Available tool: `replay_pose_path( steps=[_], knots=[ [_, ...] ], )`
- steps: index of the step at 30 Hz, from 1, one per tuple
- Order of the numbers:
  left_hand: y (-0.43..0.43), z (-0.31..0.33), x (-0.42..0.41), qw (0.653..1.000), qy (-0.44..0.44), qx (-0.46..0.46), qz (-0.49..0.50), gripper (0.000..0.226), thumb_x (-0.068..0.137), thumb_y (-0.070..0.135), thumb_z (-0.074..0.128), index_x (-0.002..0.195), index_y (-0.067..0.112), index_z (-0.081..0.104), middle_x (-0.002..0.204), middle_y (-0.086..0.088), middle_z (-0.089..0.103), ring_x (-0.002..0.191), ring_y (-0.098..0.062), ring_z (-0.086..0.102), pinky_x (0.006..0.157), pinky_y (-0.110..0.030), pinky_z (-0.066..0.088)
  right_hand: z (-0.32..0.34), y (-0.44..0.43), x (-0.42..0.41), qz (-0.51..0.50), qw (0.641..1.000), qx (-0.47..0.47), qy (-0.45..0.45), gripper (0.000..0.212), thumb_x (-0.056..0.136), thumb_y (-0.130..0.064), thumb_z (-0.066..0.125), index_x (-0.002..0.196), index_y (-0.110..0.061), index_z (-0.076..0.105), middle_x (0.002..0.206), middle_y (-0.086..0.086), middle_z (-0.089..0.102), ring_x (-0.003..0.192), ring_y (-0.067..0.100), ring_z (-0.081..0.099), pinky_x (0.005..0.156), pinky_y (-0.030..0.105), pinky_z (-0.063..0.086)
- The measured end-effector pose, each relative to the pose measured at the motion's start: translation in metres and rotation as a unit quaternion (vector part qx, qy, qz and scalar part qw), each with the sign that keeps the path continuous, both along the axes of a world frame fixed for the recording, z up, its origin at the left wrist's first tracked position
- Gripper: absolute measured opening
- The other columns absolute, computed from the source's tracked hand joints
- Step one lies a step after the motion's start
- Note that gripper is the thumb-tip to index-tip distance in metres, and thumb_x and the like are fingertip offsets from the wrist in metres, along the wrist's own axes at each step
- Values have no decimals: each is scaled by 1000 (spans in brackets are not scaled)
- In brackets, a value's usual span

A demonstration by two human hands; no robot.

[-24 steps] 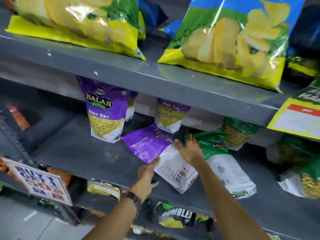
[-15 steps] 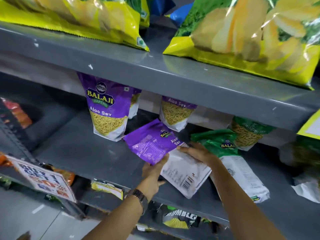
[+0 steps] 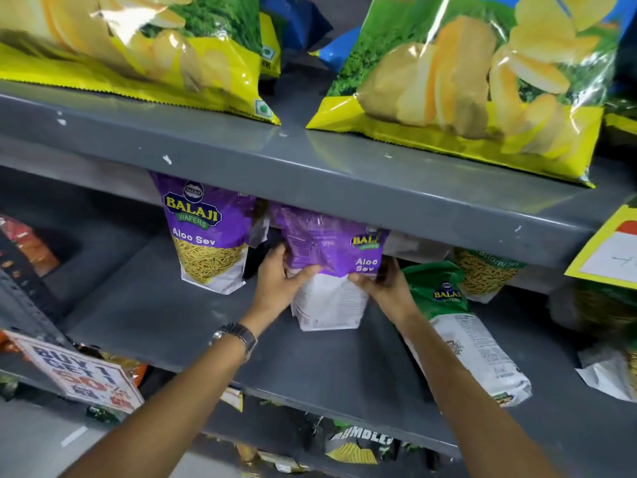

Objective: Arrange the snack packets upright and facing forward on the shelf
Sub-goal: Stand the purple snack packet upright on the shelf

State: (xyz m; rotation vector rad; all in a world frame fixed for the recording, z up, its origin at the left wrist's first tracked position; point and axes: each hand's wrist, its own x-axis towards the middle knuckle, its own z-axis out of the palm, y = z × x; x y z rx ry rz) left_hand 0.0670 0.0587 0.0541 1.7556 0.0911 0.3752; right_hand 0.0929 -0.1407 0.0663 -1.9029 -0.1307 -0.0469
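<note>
A purple and white Aloo Sev packet [image 3: 331, 257] stands upright in the middle of the grey shelf [image 3: 155, 315], its back side turned to me. My left hand [image 3: 279, 281] grips its left edge and my right hand [image 3: 382, 284] grips its right edge. Left of it another purple Aloo Sev packet [image 3: 206, 232] stands upright and faces forward. To the right a green packet [image 3: 458, 326] lies flat on its front, under my right forearm. Behind it a green packet [image 3: 482, 270] stands at the back, top hidden by the upper shelf.
The upper shelf [image 3: 344, 181] overhangs the packets and carries big yellow chip bags [image 3: 475, 81]. More packets [image 3: 613, 339] lie at the far right. A yellow price tag [image 3: 610, 250] hangs at right and a promo sign [image 3: 76, 370] at the lower left. A lower shelf holds dark packets [image 3: 358, 443].
The purple packet was lying flat on the shelf; both hands have taken hold of it and stood it upright further back. The view has moved closer.
</note>
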Motion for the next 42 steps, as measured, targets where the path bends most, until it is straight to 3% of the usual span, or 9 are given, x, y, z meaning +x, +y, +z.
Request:
replay_pose_path(
  steps=[6, 13, 16, 23, 28, 31, 35, 38, 42],
  knots=[
    [20, -15, 15, 998, 33, 33, -40, 61, 73, 22, 78, 123, 1, 50, 123, -14, 63, 103, -24, 63, 93, -40, 53, -14, 3, -4, -18, 998, 61, 7, 47, 69, 2, 77, 108, 2, 50, 96, 6, 66, 75, -5, 66, 68, 14, 52],
    [-19, -27, -34, 990, -63, -30, 119, 60, 76, 22, 75, 128, 19, 43, 119, -2, 56, 99, -22, 61, 83, -35, 53, 30, -7, 3, -15, 981, 191, -39, 22, 80, 4, 63, 90, -14, 57, 88, 0, 64, 75, 2, 66, 70, 15, 55],
    [-58, -36, -64, 992, -37, -28, 115, 60, 74, 21, 78, 122, 26, 43, 103, 6, 54, 85, -16, 58, 80, -43, 53, 36, -6, 3, -8, 985, 166, -52, 21, 79, 4, 66, 93, -9, 57, 78, -10, 70, 72, 2, 65, 72, 20, 55],
    [-103, -31, -61, 998, -11, -2, 64, 111, 57, 16, 87, 146, 17, 20, 148, -3, 33, 129, -4, 30, 99, -9, 23, 40, 10, -27, -70, 991, 23, -109, 26, 68, -23, 82, 85, -20, 62, 76, -2, 69, 59, 0, 61, 62, 28, 53],
    [-101, -34, -53, 998, -10, 6, 63, 118, 57, 29, 86, 149, 19, 13, 154, -4, 29, 142, -19, 29, 114, -36, 32, 40, 24, -54, -42, 976, -119, -180, 28, 70, -30, 79, 69, -28, 51, 60, -8, 60, 54, 8, 58, 57, 34, 51],
    [-92, -34, -49, 997, -8, 1, 72, 109, 56, 42, 77, 147, 20, 21, 146, -3, 43, 134, -18, 42, 105, -40, 42, 44, 27, -65, 36, 990, -41, -130, 33, 65, -19, 83, 72, -34, 55, 71, -10, 65, 65, 6, 63, 63, 27, 56],
    [-76, -30, -41, 998, 13, -9, 56, 97, 62, 30, 83, 141, 27, 28, 131, 3, 58, 119, -20, 56, 90, -31, 47, 45, 18, -57, -6, 985, 123, -118, 26, 69, -9, 79, 85, -11, 59, 79, -2, 65, 71, 5, 64, 69, 20, 52],
    [-61, -33, -34, 999, 26, -14, 37, 108, 60, 23, 87, 142, 14, 16, 120, 1, 66, 110, -22, 62, 79, -20, 42, 42, 8, -33, -104, 981, 122, -108, 60, 62, -25, 85, 109, -19, 49, 104, -6, 55, 104, 15, 57, 93, 34, 48],
    [-37, -29, -23, 998, 53, 15, -43, 89, 58, 18, 89, 124, 11, 30, 104, 5, 61, 108, -21, 62, 75, -11, 45, 44, 0, -5, -36, 998, 54, 18, 88, 67, -15, 81, 138, -17, 29, 141, 2, 39, 128, 20, 41, 108, 35, 37]
  ],
)
